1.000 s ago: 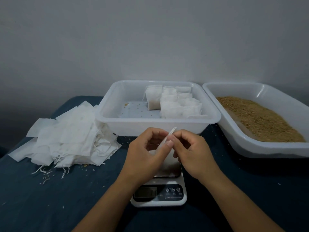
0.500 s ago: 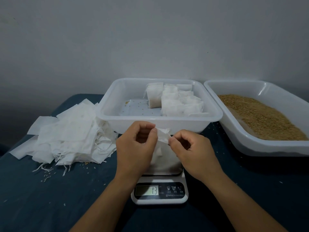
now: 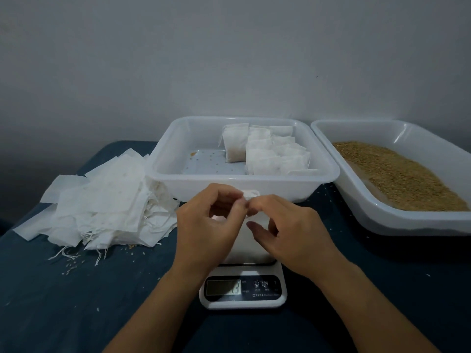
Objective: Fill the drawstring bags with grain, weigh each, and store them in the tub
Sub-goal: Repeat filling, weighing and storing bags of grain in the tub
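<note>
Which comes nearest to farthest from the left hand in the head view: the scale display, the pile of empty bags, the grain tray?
From the left hand:
1. Scale display, just below it, toward the camera.
2. Pile of empty bags, on the left.
3. Grain tray, far right, past the right hand.

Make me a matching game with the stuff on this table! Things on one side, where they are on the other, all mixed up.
Things:
1. empty bags
2. loose grain
3. filled bags
4. scale

Places:
A. in the right tub
B. in the middle tub
C. piled on the cloth at the left
D. in front of the middle tub, under both hands

Pairs: 1-C, 2-A, 3-B, 4-D
</note>
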`<state>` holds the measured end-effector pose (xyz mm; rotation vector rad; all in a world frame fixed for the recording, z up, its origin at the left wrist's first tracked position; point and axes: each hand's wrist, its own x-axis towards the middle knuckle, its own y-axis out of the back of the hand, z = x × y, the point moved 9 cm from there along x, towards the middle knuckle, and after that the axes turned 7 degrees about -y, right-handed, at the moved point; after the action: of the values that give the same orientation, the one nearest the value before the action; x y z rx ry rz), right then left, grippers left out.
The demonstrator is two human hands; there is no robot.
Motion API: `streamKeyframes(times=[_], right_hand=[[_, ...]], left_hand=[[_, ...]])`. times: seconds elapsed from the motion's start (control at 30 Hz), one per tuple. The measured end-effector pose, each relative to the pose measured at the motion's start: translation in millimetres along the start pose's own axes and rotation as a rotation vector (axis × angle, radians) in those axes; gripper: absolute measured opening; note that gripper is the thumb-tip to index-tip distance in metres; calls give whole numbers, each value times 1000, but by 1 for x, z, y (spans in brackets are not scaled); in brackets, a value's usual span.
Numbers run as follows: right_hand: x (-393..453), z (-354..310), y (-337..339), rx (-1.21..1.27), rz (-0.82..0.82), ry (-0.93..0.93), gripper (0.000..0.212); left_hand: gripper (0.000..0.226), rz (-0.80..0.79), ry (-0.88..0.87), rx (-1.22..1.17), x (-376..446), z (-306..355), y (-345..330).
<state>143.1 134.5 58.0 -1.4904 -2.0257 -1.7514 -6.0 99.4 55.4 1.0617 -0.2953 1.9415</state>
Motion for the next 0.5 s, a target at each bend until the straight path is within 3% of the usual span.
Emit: streamKeyframes(times=[0.2,0.37,0.5], right_hand=[[12,-1,0,10,-44,25,15],[12,1,7,186,-91,-19,5],[12,6,11,436,-208,-127,3]], left_hand=[[12,-119,120,-141,1,-7,-5],[51,-495,207,-240,-5,-9,-26],[54,-770,396,-426,1,-11,-41]])
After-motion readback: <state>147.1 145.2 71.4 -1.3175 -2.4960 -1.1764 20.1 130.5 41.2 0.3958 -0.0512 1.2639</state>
